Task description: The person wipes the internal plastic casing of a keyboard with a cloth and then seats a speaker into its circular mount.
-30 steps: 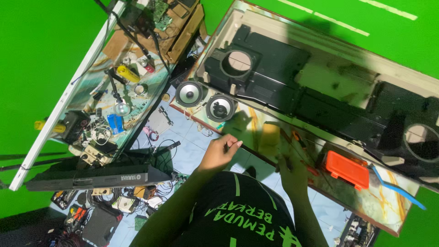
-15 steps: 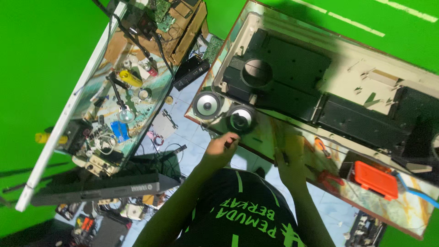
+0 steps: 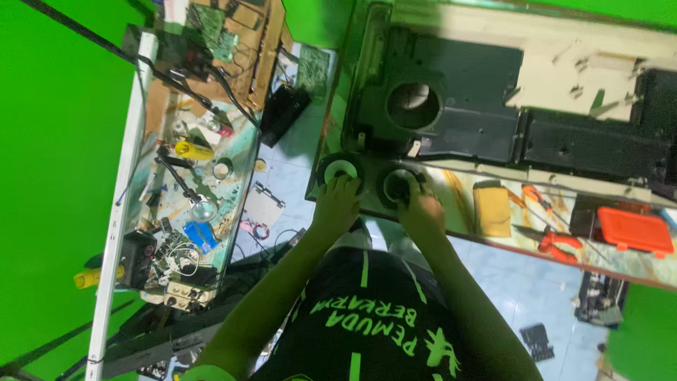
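Shirt: a black shirt (image 3: pixel 367 331) with green print fills the bottom of the view, both forearms reaching up from it.
Left hand: the left hand (image 3: pixel 337 204) lies on top of the left round speaker (image 3: pixel 340 171) at the near edge of the table (image 3: pixel 458 212); its fingers (image 3: pixel 345 185) curl over the speaker's rim, gripping it.
Right hand: the right hand (image 3: pixel 421 210) covers the near side of the right round speaker (image 3: pixel 400 185), fingers closed about its rim in a hold.
Speakers: the two sit just beside each other, at the table's near left corner, in front of the black keyboard casing (image 3: pixel 458 116).
Casing: it lies open, with a round empty speaker hole (image 3: pixel 413 106) just beyond the two speakers.
Table, to the right: a yellow sponge-like block (image 3: pixel 491 209), orange-handled pliers (image 3: pixel 557 243) and an orange plastic case (image 3: pixel 633 230), all well apart from the hands.
Side table: at left, a second table (image 3: pixel 240 152) crowded with circuit boards, a yellow bottle (image 3: pixel 192 150) and a magnifying glass (image 3: pixel 204 209).
Risk: the speakers stand right at the table edge, so a slipping grip could, I judge, drop one to the tiled floor (image 3: pixel 282 180). Any wire trailing to the casing, not clearly visible here, might snag or tear if a speaker is lifted sharply.
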